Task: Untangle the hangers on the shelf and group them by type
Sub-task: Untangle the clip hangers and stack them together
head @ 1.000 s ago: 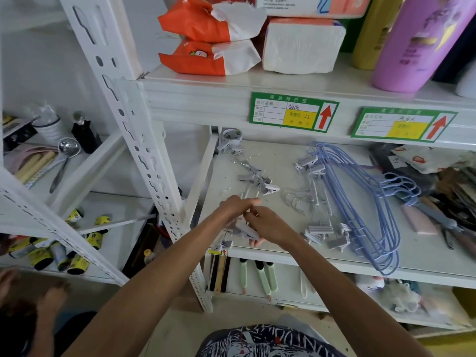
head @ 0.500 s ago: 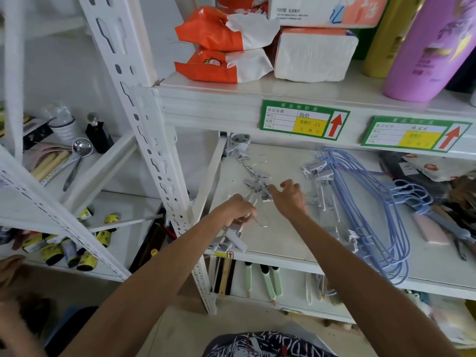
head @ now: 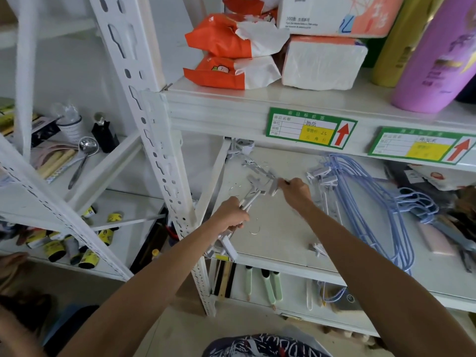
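Matt grey plastic clip hangers (head: 260,181), smooth white shelf (head: 278,228).

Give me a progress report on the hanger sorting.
Done: blue hangers bunched on the right. In hand: left hand and right hand grip tangled clip hangers. Left: more clip hangers beside the blue ones, a stray clip near the shelf edge.

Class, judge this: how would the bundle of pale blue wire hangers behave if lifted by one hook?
The pale blue wire hangers look thin, so probably light and slightly springy. They lie nested and overlapping, so several would likely lift together, snagging.
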Demonstrator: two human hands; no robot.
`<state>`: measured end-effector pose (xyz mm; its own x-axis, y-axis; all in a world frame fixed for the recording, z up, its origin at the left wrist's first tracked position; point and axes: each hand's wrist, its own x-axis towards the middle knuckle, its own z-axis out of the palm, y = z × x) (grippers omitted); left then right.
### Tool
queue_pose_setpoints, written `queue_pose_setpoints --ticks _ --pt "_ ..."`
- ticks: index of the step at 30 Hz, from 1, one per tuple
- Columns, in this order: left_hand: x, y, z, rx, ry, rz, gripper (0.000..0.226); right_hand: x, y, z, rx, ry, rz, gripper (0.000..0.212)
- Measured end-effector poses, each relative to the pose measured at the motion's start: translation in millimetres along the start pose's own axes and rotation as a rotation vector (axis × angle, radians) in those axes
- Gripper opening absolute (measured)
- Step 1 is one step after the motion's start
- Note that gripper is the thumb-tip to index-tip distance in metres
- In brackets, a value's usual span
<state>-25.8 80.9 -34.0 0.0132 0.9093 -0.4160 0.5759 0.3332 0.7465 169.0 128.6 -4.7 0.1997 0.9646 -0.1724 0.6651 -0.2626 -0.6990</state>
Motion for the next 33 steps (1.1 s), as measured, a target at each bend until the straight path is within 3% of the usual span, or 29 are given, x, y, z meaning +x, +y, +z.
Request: queue_pose_setpoints --ticks 6,10,24,28,33 --pt "7.2 4.8 10.8 0.085 0.027 0.013 0.018 -1.3 -19.2 -20.0 -0.14 0.106 -0.24 0.035" --pt "16.9 9.1 17.6 0.114 0.077 -0.004 0.027 -14.9 -26.5 -27.2 -0.26 0.16 -0.343 0.024" --pt "57.4 15.0 36.6 0.025 0.113 -0.068 0.056 -65.4 0.5 -32.3 -0.281 0.417 -0.473 0.013" --pt "58.7 23.6 36.5 0.159 0.101 -0.033 0.064 -82.3 14.3 -34.7 -0.297 0.436 -0.462 0.01" --pt "52.8 35.1 28.0 0.442 0.127 0.104 0.041 -104.1 33.9 -39.5 -0.296 0.468 -0.465 0.01"
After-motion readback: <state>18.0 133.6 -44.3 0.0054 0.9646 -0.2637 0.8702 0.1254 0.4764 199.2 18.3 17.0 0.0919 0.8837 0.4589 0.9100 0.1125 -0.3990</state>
